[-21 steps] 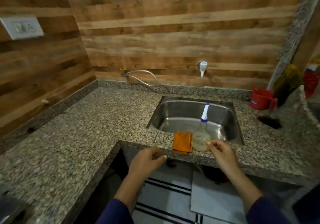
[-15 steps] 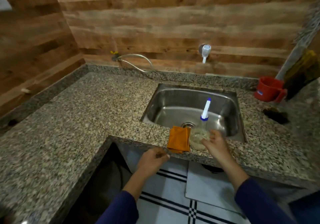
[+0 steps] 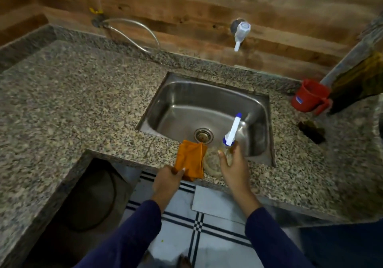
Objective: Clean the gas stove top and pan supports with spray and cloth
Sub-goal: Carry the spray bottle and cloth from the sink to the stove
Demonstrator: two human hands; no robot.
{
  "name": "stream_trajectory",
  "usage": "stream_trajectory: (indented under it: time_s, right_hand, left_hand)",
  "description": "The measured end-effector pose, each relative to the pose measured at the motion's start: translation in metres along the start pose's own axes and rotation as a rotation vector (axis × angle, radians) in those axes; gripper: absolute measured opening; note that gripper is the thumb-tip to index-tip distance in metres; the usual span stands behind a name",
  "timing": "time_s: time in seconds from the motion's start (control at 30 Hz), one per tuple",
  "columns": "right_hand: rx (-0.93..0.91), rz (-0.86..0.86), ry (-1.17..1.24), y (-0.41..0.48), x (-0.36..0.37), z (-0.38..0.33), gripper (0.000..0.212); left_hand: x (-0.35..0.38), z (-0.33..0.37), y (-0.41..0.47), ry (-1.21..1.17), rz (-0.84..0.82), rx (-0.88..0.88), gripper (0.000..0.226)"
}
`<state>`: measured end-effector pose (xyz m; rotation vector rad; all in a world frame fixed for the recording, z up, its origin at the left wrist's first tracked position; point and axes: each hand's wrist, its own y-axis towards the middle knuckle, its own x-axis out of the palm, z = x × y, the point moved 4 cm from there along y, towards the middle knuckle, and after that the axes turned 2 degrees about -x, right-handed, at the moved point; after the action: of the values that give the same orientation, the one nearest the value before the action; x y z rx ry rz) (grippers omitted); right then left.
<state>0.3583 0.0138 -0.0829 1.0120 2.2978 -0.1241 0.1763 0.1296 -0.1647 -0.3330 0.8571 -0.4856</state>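
Left hand [image 3: 167,181] pinches the near corner of the folded orange cloth [image 3: 191,158], and right hand [image 3: 234,168] curls round the clear plastic spray bottle [image 3: 212,161] just beside it: hands apart, one thing each. Both things sit on the narrow front-edge strip of the speckled granite countertop [image 3: 83,102], straight ahead, cloth left, bottle right. The bottle stands upright, its white-and-blue nozzle leaning away over the stainless steel sink [image 3: 186,93]. No stove in view, so a lift and carry looks next.
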Motion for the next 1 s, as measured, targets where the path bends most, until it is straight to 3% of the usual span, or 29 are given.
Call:
stream_trajectory:
  time_s: [0.13,0.3,0.43,0.53,0.63,0.77,0.83,1.0]
  right_hand:
    - [0.002,0.027,0.077,-0.002,0.008,0.007,0.041]
    - [0.101,0.03,0.34,-0.005,0.035,0.0,0.038]
    - [0.025,-0.01,0.461,-0.009,0.075,-0.052,0.052]
    - [-0.062,-0.126,0.533,-0.014,0.128,-0.108,0.05]
    - [-0.12,-0.283,0.583,-0.027,0.195,-0.166,0.043]
    - [-0.197,-0.496,0.611,-0.073,0.304,-0.252,0.036]
    - [-0.212,-0.582,0.612,-0.099,0.348,-0.284,0.04]
    - [-0.225,-0.773,0.602,-0.162,0.442,-0.337,0.048]
  left_hand:
    - [0.003,0.006,0.002,-0.293,-0.103,-0.029,0.023]
    - [-0.029,-0.005,-0.011,-0.768,-0.139,-0.125,0.023]
    - [-0.088,-0.047,-0.031,-0.899,-0.047,-0.122,0.02]
    - [-0.144,-0.093,-0.051,-0.924,0.053,-0.108,0.018]
    - [-0.199,-0.145,-0.075,-0.971,0.313,-0.185,0.004]
    - [-0.265,-0.254,-0.098,-1.297,0.533,-0.325,0.021]
    - [-0.283,-0.296,-0.107,-1.492,0.57,-0.377,0.018]
    - [-0.317,-0.361,-0.116,-1.866,0.606,-0.359,0.042]
